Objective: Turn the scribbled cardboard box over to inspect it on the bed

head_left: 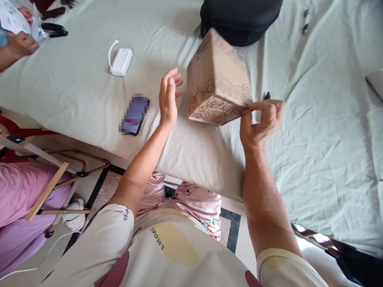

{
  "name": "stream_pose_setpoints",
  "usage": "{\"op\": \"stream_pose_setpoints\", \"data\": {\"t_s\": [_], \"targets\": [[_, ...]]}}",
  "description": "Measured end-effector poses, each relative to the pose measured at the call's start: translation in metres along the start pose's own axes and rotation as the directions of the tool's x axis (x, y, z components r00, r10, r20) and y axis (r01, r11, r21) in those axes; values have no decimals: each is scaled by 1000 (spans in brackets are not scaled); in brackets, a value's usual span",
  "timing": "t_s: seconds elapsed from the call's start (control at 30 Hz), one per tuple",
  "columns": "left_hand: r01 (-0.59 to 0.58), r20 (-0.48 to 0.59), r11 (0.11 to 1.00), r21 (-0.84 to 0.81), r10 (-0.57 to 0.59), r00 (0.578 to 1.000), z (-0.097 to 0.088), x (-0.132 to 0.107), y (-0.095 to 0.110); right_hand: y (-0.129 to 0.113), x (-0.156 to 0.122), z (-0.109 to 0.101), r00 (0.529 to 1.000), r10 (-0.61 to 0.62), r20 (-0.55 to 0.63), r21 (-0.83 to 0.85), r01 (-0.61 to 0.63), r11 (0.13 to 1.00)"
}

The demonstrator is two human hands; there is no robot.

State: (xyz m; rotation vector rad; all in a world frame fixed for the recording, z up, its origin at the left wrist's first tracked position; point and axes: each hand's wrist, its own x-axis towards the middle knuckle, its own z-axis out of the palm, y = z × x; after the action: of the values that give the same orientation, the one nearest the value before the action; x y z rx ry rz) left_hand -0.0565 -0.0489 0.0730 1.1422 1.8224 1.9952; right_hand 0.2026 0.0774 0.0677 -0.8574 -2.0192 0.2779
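A brown cardboard box with dark scribbled lines on its faces stands tilted over the cloth-covered table. My right hand pinches its near right corner between thumb and fingers. Left of the box, my left hand is held up with its fingers apart and nothing in them, a small gap away from the cardboard. The box's far side and underside are hidden. Just behind my right hand, the dark tip of a pen or marker shows on the cloth.
A black case lies right behind the box. To the left are a phone and a white power bank with a short cable. Another pen lies far right. At the upper left, another person's hand is near a black stapler-like object.
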Motion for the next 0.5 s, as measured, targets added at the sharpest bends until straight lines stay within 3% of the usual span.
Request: {"op": "stream_pose_setpoints", "data": {"t_s": [0.13, 0.23, 0.37, 0.5], "targets": [[63, 43, 992, 108, -68, 997, -3, -7, -12, -10, -3, -3, 1000, 1, -7, 80, 0, 997], [57, 76, 998, 37, -60, 995, -4, -18, -20, -13, -7, 7, 999, 4, -43, 221, 6, 975], [-57, 200, 992, -112, 78, 977, 1, -30, -16, -15, -12, 15, 997, 76, 31, 185, -81, 979], [-192, 288, 981, 40, 172, 942, 5, -35, -5, -21, -18, 14, 990, 86, 110, 123, -99, 987]]}}
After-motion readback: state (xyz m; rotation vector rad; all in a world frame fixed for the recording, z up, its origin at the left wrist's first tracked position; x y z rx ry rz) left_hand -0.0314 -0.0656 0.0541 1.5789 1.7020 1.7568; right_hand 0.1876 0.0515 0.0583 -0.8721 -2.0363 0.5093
